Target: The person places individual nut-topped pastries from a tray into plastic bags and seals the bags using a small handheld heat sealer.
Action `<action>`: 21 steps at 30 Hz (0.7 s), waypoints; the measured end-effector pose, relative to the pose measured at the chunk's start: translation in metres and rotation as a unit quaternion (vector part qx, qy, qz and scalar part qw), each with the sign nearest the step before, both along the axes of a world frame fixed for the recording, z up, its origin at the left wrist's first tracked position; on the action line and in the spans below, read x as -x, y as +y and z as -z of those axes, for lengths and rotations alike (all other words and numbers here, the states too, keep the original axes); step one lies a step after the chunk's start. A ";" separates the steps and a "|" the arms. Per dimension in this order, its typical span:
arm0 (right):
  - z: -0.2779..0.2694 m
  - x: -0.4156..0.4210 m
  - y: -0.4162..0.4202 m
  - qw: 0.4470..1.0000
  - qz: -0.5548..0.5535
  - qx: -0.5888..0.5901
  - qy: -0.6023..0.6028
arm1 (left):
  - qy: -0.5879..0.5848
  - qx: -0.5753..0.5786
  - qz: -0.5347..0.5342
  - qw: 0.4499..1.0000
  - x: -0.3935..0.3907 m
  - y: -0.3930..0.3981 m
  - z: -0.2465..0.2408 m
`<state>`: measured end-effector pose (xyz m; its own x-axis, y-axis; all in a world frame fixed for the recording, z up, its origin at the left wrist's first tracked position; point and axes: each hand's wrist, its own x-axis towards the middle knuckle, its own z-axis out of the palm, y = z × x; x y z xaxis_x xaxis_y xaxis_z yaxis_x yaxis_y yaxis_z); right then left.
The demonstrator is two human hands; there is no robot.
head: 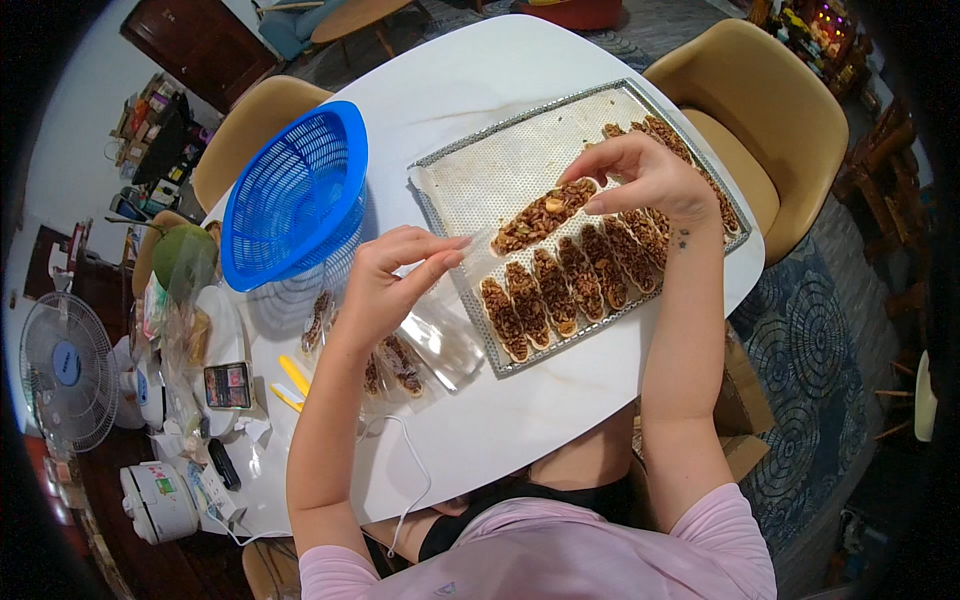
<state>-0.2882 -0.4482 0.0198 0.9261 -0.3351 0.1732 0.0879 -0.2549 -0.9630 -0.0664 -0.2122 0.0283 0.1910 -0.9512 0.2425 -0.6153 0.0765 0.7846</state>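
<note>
Between thumb and fingers, my right hand (645,176) holds the upper end of an elongated nut-and-seed-topped pastry (544,217) over a perforated metal tray (517,139). My left hand (397,277) pinches a clear plastic sleeve (484,251), whose mouth is at the lower end of that pastry. More such pastries (555,292) lie side by side in rows on the tray's lined surface. Below my left hand, several flat clear sleeves (442,345) lie on the white table, beside pastries in clear wrappers (400,364), partly hidden by my left forearm.
A blue plastic basket (296,199) stands at the back left. Yellow-handled scissors (292,379), a phone (228,385), a green coconut (184,255) and a white cable (420,465) are on the left side. Tan chairs (772,112) stand around the table; a fan (67,367) is at far left.
</note>
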 end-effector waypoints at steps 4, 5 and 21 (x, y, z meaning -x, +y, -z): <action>-0.004 -0.008 0.006 0.998 0.002 0.019 0.056 | 0.038 -0.024 0.002 0.999 0.002 -0.006 0.004; -0.005 -0.010 0.008 0.998 0.000 0.026 0.061 | 0.053 -0.028 0.000 0.998 0.004 -0.008 0.006; -0.003 -0.039 0.029 0.998 0.046 -0.044 -0.013 | 0.389 -0.183 -0.032 0.902 0.000 -0.036 0.014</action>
<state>-0.2497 -0.4196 0.0232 0.8860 -0.4342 0.1626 0.0929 -0.1773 -0.9798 -0.0660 -0.2483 0.0144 0.2255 -0.9215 -0.3162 0.1386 -0.2910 0.9466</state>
